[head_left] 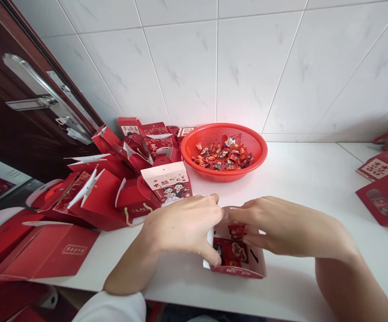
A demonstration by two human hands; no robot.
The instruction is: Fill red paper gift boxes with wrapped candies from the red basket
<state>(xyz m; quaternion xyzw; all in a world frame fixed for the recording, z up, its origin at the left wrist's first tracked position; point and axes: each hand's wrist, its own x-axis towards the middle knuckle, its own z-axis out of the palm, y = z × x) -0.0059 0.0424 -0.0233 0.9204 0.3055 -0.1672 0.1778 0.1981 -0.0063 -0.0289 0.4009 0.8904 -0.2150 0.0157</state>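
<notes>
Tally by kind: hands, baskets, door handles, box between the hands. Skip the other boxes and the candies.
Hands: 2 (left hand, right hand)
Basket: 1
Door handle: 1
Box between the hands: 1
Total: 5

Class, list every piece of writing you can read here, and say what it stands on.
"囍": on the cream box label at far right.
"大囍的日": on the cartoon-couple box; the rest is unclear.
Too small or blurred: print on the open box, wrapped sweets, rope-handled box, near-left box and other boxes.
</notes>
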